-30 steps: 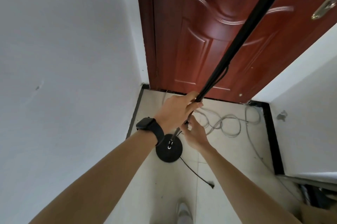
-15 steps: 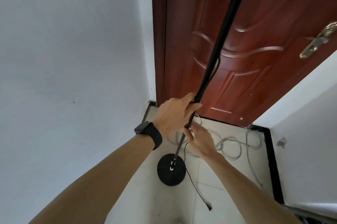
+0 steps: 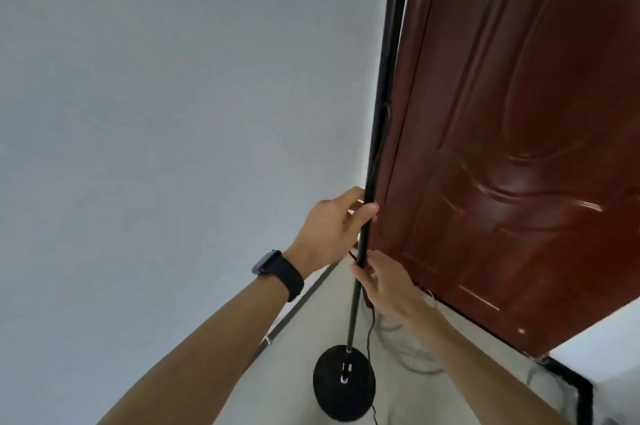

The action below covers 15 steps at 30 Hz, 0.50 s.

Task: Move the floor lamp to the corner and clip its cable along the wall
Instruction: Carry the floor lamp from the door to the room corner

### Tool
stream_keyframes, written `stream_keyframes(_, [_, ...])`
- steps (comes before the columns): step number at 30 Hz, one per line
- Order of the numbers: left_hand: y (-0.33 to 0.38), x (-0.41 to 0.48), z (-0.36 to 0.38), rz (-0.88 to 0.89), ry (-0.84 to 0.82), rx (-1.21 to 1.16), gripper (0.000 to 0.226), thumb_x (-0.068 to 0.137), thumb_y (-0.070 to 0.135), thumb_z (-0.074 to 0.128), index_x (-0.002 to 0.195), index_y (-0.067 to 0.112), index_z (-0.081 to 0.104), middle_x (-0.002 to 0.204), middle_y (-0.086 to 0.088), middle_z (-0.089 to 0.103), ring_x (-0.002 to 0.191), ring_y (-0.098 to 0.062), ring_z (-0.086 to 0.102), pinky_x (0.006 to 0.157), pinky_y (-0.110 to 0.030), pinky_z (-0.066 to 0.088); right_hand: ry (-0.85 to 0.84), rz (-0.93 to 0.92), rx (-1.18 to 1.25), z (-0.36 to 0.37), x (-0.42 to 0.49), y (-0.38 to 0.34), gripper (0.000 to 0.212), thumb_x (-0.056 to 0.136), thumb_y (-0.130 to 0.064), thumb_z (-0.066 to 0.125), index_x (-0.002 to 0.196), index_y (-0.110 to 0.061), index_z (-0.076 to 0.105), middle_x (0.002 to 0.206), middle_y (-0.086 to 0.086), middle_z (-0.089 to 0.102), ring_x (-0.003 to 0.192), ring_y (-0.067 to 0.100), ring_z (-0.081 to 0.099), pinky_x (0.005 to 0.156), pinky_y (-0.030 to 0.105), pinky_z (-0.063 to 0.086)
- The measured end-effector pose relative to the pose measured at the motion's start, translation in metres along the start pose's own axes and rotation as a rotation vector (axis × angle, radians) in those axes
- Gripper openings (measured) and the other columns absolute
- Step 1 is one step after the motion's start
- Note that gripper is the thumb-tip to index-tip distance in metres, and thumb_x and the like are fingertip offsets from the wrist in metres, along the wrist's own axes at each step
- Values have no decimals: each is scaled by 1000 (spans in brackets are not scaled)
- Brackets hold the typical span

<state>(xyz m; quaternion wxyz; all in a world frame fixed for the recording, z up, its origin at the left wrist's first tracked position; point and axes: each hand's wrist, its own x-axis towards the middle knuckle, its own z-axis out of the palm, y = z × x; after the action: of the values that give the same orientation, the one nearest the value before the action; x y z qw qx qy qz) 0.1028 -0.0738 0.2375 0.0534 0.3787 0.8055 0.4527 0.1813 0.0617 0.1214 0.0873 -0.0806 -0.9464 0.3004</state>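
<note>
The black floor lamp pole [image 3: 382, 113] rises nearly upright in front of the corner where the white wall meets the door. Its round black base [image 3: 344, 383] rests on the pale tiled floor. My left hand [image 3: 334, 229], with a dark watch on the wrist, is wrapped around the pole at mid-height. Just below it, my right hand [image 3: 384, 281] grips the pole too. The thin black lamp cable [image 3: 370, 327] hangs beside the pole and trails past the base. The lamp head is out of view above.
A dark red panelled door [image 3: 519, 147] fills the right side. The white wall [image 3: 173, 113] with a dark skirting strip [image 3: 294, 313] runs along the left. A loose grey cable [image 3: 412, 360] lies coiled on the floor by the door. Black skirting [image 3: 575, 386] lines the right wall.
The view has tilted up and swung left. The pole has gone from leaning right across the door to nearly upright at the corner. Both hands have kept their grip on it.
</note>
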Motion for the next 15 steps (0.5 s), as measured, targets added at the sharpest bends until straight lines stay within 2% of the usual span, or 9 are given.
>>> stream_keyframes(2, [16,-32,-10,-35,74,14,26,103,37,50,104,13,62,94,7,76,76,-16,71,77,-39,58,-63,-58,26,0,-14,-12,29,98,-46,48,94,-20,60,84,-3,64,73,9,63,71,31,54])
stream_keyframes(5, [36,-86,-28,-110,188,26,26,103,36,51,105,13,62,95,6,77,78,-15,70,78,-37,55,-138,-182,33,5,-38,-40,32,98,-50,48,93,-20,60,82,-3,65,72,11,65,70,36,57])
stream_keyframes(11, [55,-209,-70,-282,430,61,27,103,38,49,106,15,63,97,6,77,92,-7,71,83,-36,55,-326,-393,43,36,-93,-126,31,101,-48,43,100,-22,59,91,-4,63,81,12,65,75,30,55])
stream_keyframes(15, [69,-302,-99,-384,636,17,25,103,35,49,104,15,62,95,1,76,93,-14,73,86,-40,59,-399,-536,119,71,-145,-197,19,101,-43,47,94,-26,53,85,-7,58,74,8,60,67,17,45])
